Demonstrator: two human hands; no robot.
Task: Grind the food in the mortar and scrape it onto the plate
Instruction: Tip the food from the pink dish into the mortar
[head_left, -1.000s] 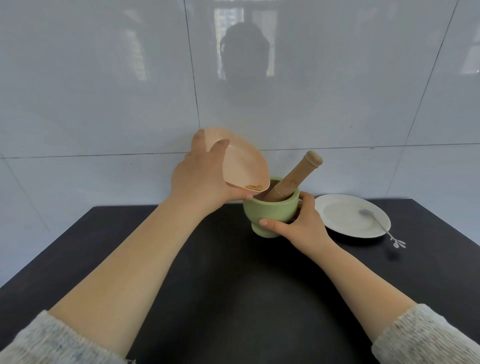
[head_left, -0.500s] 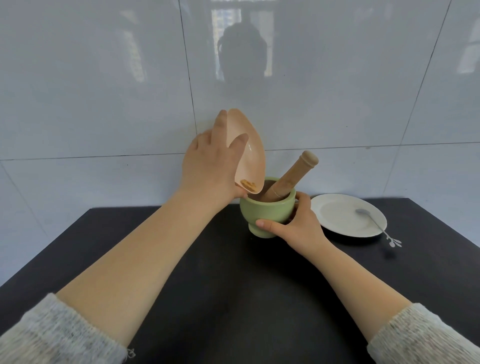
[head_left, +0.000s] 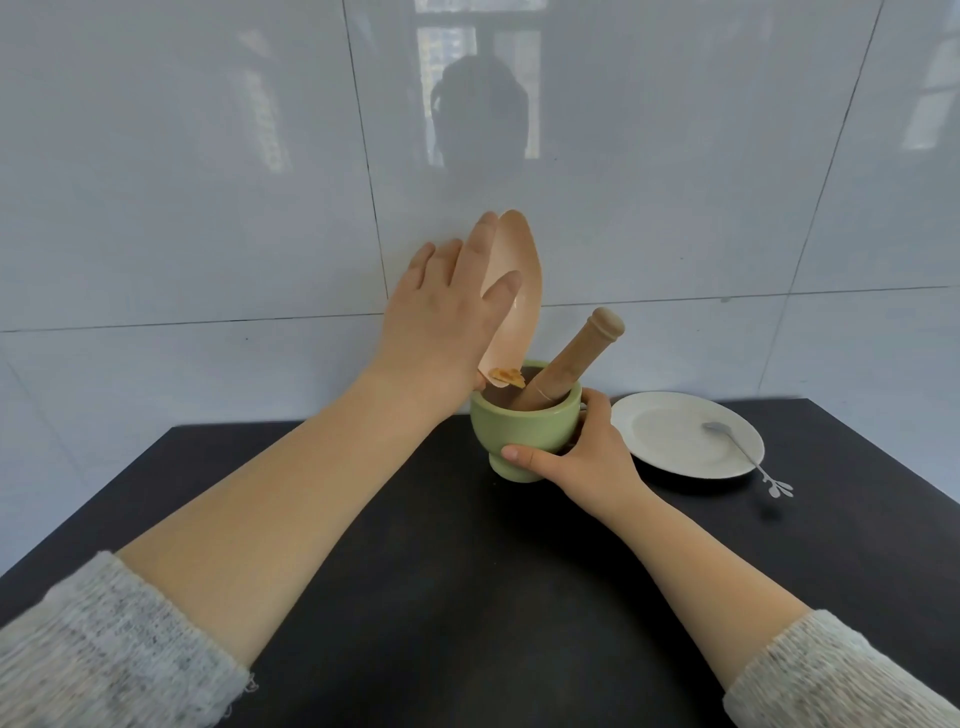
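As dish (head_left: 519, 291) tips, orange food (head_left: 506, 375), green mortar (head_left: 524, 428)

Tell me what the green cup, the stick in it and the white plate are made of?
The green mortar looks like glazed ceramic: smooth, thick-walled, softly shiny. The pestle leaning in it looks like plain wood: tan, matte, with a turned knob on top. The white plate looks like glazed ceramic too, though smooth plastic could look the same.
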